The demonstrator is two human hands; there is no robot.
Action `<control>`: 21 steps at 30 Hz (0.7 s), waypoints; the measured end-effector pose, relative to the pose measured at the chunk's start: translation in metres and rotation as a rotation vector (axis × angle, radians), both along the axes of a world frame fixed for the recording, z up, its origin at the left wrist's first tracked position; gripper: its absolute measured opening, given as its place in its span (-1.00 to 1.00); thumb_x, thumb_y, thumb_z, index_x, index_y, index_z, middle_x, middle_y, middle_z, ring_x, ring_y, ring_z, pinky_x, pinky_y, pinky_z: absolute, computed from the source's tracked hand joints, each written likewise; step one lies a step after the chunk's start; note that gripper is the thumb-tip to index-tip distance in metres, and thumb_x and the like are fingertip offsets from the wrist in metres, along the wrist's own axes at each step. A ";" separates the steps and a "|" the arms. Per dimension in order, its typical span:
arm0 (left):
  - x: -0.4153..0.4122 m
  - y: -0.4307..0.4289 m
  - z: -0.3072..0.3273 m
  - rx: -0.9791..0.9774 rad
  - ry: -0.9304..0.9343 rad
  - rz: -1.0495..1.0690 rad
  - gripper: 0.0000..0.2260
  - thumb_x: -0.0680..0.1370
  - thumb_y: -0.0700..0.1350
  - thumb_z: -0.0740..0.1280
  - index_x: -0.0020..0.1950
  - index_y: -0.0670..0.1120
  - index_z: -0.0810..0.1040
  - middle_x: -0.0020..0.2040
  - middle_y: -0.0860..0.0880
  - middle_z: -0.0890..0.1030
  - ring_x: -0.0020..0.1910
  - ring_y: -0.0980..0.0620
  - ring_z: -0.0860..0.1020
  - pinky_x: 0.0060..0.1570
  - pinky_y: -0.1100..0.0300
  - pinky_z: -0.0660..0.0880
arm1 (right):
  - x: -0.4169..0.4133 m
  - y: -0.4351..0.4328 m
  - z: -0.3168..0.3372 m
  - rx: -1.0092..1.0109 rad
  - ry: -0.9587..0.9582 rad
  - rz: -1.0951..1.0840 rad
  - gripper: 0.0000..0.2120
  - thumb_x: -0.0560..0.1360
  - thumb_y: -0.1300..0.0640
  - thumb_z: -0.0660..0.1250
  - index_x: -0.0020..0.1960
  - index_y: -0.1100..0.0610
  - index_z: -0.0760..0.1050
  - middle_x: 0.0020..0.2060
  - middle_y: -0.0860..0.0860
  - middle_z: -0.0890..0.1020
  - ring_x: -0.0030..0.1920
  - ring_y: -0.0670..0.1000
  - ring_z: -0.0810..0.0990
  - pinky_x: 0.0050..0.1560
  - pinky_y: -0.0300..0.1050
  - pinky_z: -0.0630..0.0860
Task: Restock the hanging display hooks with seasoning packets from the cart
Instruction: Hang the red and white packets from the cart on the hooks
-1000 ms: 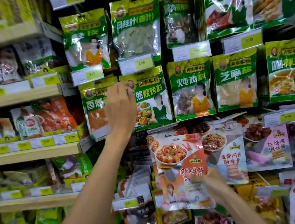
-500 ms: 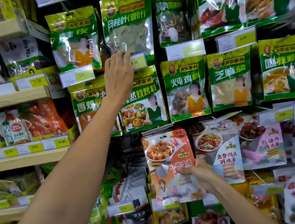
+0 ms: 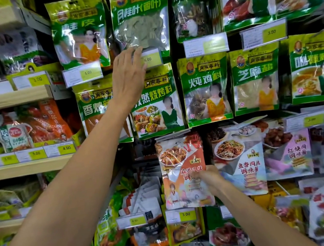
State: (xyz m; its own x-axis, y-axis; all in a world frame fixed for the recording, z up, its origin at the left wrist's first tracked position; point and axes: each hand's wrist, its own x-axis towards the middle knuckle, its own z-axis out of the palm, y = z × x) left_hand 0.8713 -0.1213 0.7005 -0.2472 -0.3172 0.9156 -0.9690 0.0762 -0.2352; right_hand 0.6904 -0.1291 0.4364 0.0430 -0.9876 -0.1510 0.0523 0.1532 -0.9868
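My right hand [image 3: 205,177] pinches a red-and-white seasoning packet [image 3: 180,162] with a tofu dish picture, holding it upright in front of the lower hooks. My left hand [image 3: 128,75] reaches up with straight fingers; its fingertips touch the price tag [image 3: 151,58] marked 6.00 under the green bay-leaf packet [image 3: 140,17]. Just below that tag hangs a green barbecue seasoning packet [image 3: 155,101], partly covered by my left wrist.
Green packets fill the upper hook rows [image 3: 206,87]. Red and pink sauce packets [image 3: 287,153] hang to the right of my right hand. Wooden shelves [image 3: 7,98] with yellow price labels stand at the left. More packets and tags [image 3: 180,216] hang below.
My left hand has risen from the barbecue packet to the 6.00 price tag. The right hand keeps the red packet at about the same place.
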 end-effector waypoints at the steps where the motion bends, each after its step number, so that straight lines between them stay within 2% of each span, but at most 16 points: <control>1: 0.000 0.000 0.000 -0.003 -0.002 -0.004 -0.58 0.64 -0.06 0.12 0.45 -0.23 0.26 0.37 -0.23 0.39 0.36 -0.14 0.34 0.40 0.04 0.20 | 0.002 -0.002 -0.001 -0.002 0.011 -0.019 -0.65 0.47 0.24 0.42 0.19 0.31 0.42 0.17 0.17 0.56 0.25 0.17 0.49 0.18 0.00 0.41; 4: 0.002 0.002 0.000 -0.005 -0.014 -0.008 -0.58 0.65 -0.07 0.12 0.46 -0.23 0.24 0.39 -0.22 0.38 0.38 -0.13 0.33 0.42 0.05 0.17 | 0.005 -0.003 -0.006 -0.026 0.035 -0.087 -0.61 0.51 0.21 0.38 0.27 0.34 0.41 0.23 0.23 0.54 0.28 0.21 0.47 0.13 -0.01 0.39; 6: 0.003 0.005 0.000 -0.020 -0.026 -0.012 -0.59 0.64 -0.09 0.14 0.45 -0.25 0.26 0.38 -0.23 0.39 0.38 -0.14 0.34 0.42 0.05 0.18 | 0.007 0.001 -0.007 -0.068 0.089 -0.130 -0.58 0.53 0.16 0.36 0.31 0.34 0.40 0.24 0.21 0.53 0.29 0.22 0.47 0.17 0.00 0.40; 8: 0.003 0.011 -0.002 -0.051 -0.033 -0.018 -0.61 0.63 -0.12 0.15 0.41 -0.27 0.31 0.35 -0.23 0.41 0.36 -0.15 0.36 0.41 0.04 0.22 | 0.007 0.008 -0.006 -0.131 0.165 -0.161 -0.64 0.55 0.17 0.34 0.29 0.30 0.44 0.22 0.21 0.56 0.24 0.21 0.51 0.25 0.04 0.43; 10: 0.003 0.018 -0.009 -0.065 -0.025 -0.041 -0.64 0.62 -0.17 0.15 0.38 -0.28 0.35 0.33 -0.24 0.44 0.33 -0.16 0.39 0.39 0.03 0.25 | 0.005 0.018 -0.003 -0.207 0.263 -0.205 -0.70 0.56 0.19 0.31 0.25 0.30 0.46 0.15 0.21 0.61 0.16 0.19 0.56 0.21 0.06 0.48; 12: 0.002 0.026 -0.022 -0.047 -0.015 -0.080 -0.67 0.60 -0.20 0.18 0.35 -0.28 0.37 0.31 -0.24 0.46 0.31 -0.16 0.40 0.38 0.02 0.26 | 0.000 0.032 0.002 -0.290 0.327 -0.261 -0.70 0.58 0.21 0.28 0.28 0.27 0.40 0.15 0.18 0.60 0.13 0.14 0.57 0.13 -0.03 0.50; 15: -0.005 0.039 -0.049 -0.012 -0.005 -0.158 -0.68 0.59 -0.21 0.21 0.32 -0.30 0.41 0.25 -0.25 0.50 0.26 -0.19 0.45 0.33 -0.03 0.33 | -0.013 0.056 0.014 -0.460 0.359 -0.335 -0.68 0.60 0.20 0.24 0.33 0.22 0.37 0.19 0.10 0.55 0.19 0.07 0.53 0.08 -0.22 0.41; 18: -0.025 0.051 -0.081 0.010 0.041 -0.295 -0.74 0.60 -0.21 0.24 0.23 -0.32 0.49 0.13 -0.27 0.57 0.15 -0.21 0.53 0.20 -0.05 0.42 | -0.036 0.081 0.025 -0.582 0.374 -0.400 -0.74 0.61 0.18 0.23 0.27 0.21 0.45 0.09 0.05 0.58 0.13 0.03 0.55 0.06 -0.26 0.43; 21: -0.053 0.065 -0.123 0.106 0.179 -0.482 -0.77 0.62 -0.18 0.19 0.16 -0.29 0.53 0.03 -0.24 0.60 0.04 -0.19 0.55 0.06 0.00 0.43 | -0.068 0.103 0.023 -0.604 0.380 -0.440 -0.76 0.62 0.15 0.22 0.24 0.20 0.50 0.02 0.02 0.59 0.04 -0.05 0.54 0.01 -0.29 0.45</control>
